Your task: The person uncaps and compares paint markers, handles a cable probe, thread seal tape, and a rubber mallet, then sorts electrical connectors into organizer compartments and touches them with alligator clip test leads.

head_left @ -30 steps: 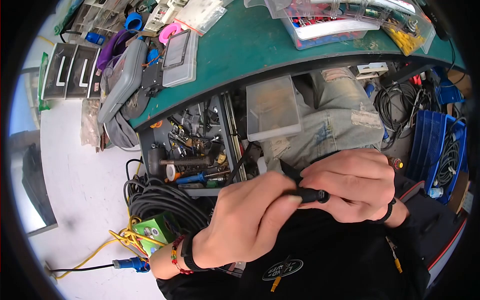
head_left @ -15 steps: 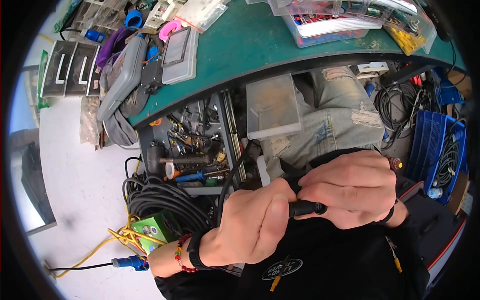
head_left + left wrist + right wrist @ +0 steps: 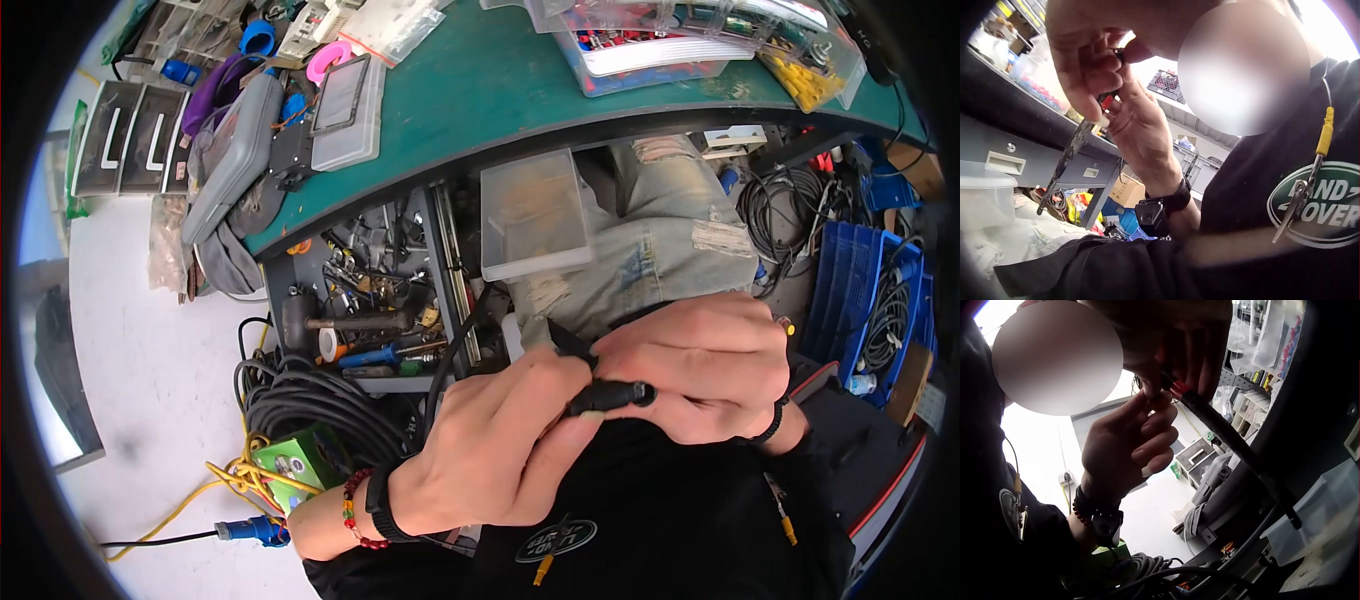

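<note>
In the head view a short black barrel-shaped connector lies between both hands in front of the chest. My left hand pinches one end of it between thumb and forefinger. My right hand curls its fingers round the work at the other side. From the right hand's fingers a thick black cable slants down in the right wrist view, red showing at its upper end. The left wrist view also shows this cable, with red bits by the fingers. Where cable and connector meet is hidden by the fingers.
A clear plastic box sits on the lap. Left of it, an open drawer holds loose tools. The green bench carries cases and part boxes. Coiled black cable and a blue crate flank the person.
My left thumb and fingers have rolled on the connector, dipping and then rising again, and the connector has tilted slightly. The right hand keeps nearly the same place. The head view has shifted a little.
</note>
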Available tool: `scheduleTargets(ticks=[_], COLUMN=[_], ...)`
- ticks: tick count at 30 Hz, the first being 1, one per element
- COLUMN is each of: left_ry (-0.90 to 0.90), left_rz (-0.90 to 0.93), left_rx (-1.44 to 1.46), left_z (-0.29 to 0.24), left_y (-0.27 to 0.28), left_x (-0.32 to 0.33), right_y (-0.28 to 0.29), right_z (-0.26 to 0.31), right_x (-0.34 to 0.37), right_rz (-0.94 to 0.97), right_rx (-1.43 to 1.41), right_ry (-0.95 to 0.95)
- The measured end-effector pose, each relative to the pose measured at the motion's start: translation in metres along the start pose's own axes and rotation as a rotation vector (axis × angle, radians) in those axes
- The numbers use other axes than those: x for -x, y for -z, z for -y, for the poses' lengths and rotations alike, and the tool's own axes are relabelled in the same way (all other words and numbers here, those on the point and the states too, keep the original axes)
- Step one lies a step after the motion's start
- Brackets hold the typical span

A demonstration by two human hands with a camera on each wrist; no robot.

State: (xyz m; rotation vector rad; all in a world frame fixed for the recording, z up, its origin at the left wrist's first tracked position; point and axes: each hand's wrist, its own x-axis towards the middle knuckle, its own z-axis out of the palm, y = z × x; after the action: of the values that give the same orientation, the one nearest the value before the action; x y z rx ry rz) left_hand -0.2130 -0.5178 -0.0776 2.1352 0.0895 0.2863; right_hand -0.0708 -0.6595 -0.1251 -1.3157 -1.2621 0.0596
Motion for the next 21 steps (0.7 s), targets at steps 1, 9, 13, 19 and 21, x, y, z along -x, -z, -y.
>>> scheduleTargets(ticks=[1, 9, 13, 19, 21], left_ry=[-0.04, 0.082, 0.332, 0.643, 0.704], left_rz=[0.035, 0.009, 0.068, 0.083, 0.082], left_rx=[-0.008, 0.145, 0.288, 0.6, 0.698], left_z=[0.0, -0.002, -0.009, -0.025, -0.025], left_y=[0.003, -0.007, -0.003, -0.003, -0.003], left_x=[-0.001, 0.01, 0.012, 0.013, 0.015], right_y=[0.0, -0.005, -0.006, -0.009, -0.009], right_z=[0.0, -0.002, -0.003, -0.001, -0.001], right_x=[0.0, 0.001, 0.001, 0.002, 0.002], right_rz=[0.006, -0.006, 0.003, 0.014, 0.023], right_rx=[-0.032, -0.061, -0.028, -0.068, -0.087], right_ry=[0.031, 0.085, 0.091, 0.034, 0.016])
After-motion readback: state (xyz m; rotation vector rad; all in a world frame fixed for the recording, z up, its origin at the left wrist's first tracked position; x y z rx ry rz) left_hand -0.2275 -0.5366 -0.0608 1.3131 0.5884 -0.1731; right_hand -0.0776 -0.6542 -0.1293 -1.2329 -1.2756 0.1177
